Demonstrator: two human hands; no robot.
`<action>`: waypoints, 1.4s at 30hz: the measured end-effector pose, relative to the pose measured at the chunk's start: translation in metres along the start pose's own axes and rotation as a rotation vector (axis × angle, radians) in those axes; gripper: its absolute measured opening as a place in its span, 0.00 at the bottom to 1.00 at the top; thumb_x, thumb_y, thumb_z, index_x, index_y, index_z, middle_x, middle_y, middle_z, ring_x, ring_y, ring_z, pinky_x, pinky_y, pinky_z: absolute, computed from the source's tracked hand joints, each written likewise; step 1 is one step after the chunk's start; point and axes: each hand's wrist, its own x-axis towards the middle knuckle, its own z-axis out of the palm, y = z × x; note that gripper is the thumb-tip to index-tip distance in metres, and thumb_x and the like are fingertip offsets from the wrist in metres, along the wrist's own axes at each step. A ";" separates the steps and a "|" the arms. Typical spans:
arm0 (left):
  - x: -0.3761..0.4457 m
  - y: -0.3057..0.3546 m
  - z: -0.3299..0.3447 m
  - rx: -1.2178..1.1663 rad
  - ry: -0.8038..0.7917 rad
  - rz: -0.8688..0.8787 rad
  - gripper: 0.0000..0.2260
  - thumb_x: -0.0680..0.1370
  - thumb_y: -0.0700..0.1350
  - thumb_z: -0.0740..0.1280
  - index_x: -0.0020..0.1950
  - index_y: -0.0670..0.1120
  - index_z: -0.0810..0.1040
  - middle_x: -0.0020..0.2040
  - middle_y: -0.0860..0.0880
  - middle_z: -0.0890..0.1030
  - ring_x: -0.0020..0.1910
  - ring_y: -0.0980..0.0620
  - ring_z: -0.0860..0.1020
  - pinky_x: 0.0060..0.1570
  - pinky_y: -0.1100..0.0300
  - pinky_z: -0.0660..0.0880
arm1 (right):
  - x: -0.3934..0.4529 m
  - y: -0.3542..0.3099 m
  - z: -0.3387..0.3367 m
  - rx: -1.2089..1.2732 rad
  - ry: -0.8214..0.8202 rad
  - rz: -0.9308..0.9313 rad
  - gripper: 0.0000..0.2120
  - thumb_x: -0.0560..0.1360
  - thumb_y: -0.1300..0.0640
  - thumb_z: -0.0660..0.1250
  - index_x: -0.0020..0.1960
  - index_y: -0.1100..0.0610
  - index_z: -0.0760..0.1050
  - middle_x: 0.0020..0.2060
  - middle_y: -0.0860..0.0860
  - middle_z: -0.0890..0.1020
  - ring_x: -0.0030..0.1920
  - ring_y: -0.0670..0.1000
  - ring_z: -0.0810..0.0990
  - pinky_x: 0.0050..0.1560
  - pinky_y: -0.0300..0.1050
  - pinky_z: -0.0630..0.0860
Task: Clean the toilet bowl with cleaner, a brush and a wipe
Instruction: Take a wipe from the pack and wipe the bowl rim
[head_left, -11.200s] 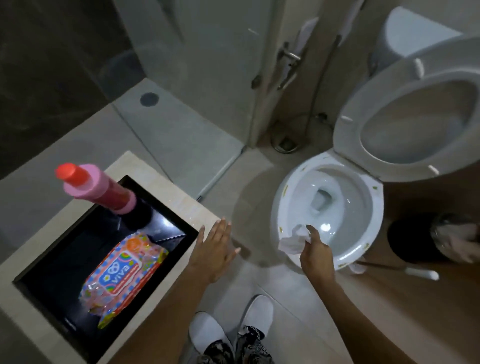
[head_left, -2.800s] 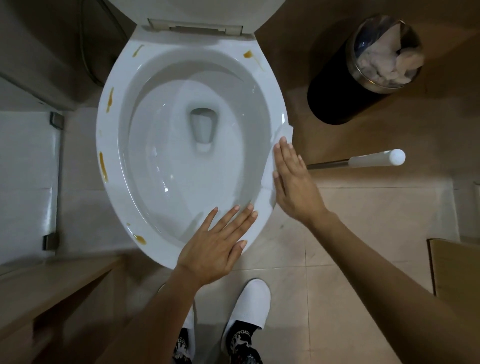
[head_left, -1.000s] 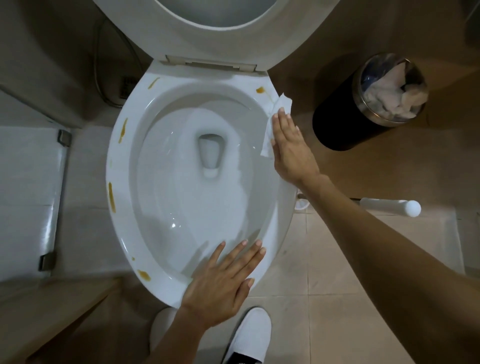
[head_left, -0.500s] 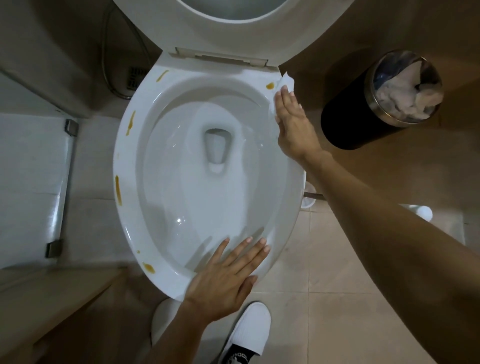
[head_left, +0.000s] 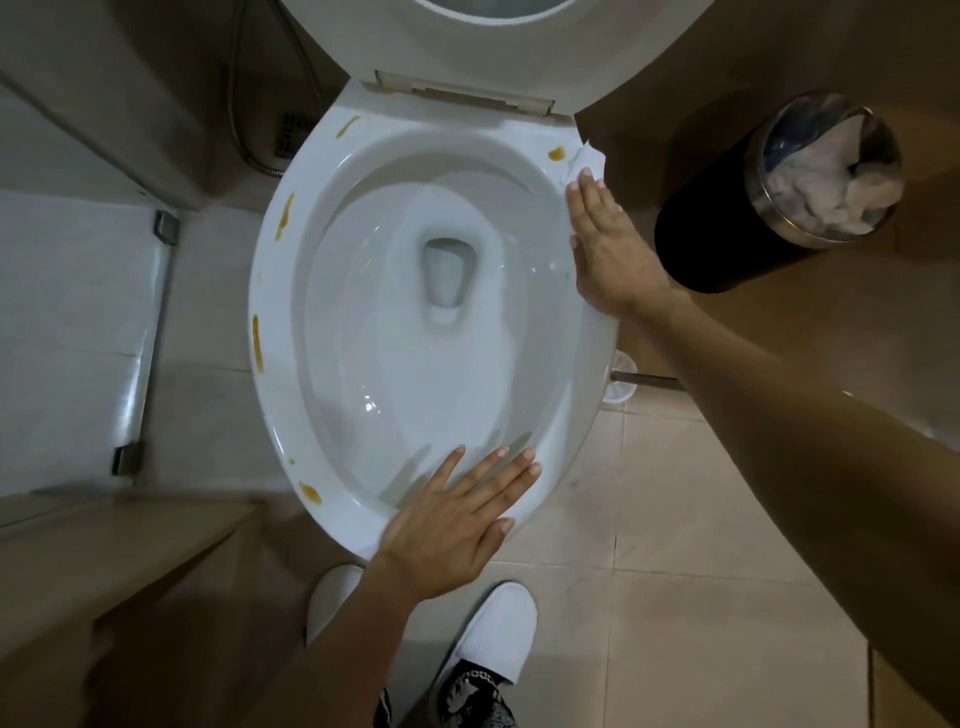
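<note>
Sliding farther toward the hinge than half a second ago, my right hand (head_left: 605, 244) is pressing the wipe (head_left: 587, 161) flat-fingered along the right side of the toilet bowl (head_left: 270, 415) rim, nearing the brown stain (head_left: 557, 153) there, so this side is probably nearly done while the left-side stains are still waiting. My left hand (head_left: 457, 525) is resting, fingers spread and holding nothing, on the front rim. Beside the bowl, the black bin (head_left: 696, 244) is holding crumpled white tissue (head_left: 815, 192); the bowl is holding water.
</note>
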 end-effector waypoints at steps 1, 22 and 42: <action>0.000 0.000 0.001 -0.001 0.000 -0.002 0.26 0.82 0.51 0.51 0.79 0.49 0.47 0.79 0.52 0.49 0.77 0.53 0.52 0.71 0.47 0.53 | 0.003 0.000 -0.001 -0.024 -0.007 -0.008 0.28 0.84 0.55 0.48 0.79 0.58 0.39 0.78 0.54 0.40 0.77 0.53 0.39 0.74 0.46 0.40; 0.001 -0.001 0.002 -0.036 0.031 -0.003 0.26 0.82 0.52 0.52 0.79 0.50 0.49 0.78 0.53 0.52 0.76 0.52 0.53 0.71 0.44 0.60 | 0.033 -0.007 0.002 0.071 0.080 -0.039 0.32 0.79 0.70 0.52 0.79 0.57 0.44 0.78 0.52 0.46 0.78 0.51 0.43 0.73 0.41 0.40; 0.000 -0.001 0.003 -0.029 0.025 0.000 0.26 0.82 0.52 0.51 0.79 0.49 0.50 0.78 0.52 0.52 0.76 0.52 0.54 0.71 0.44 0.59 | 0.012 0.000 0.009 -0.002 0.110 -0.083 0.33 0.78 0.70 0.52 0.79 0.57 0.44 0.78 0.53 0.48 0.78 0.51 0.46 0.74 0.48 0.38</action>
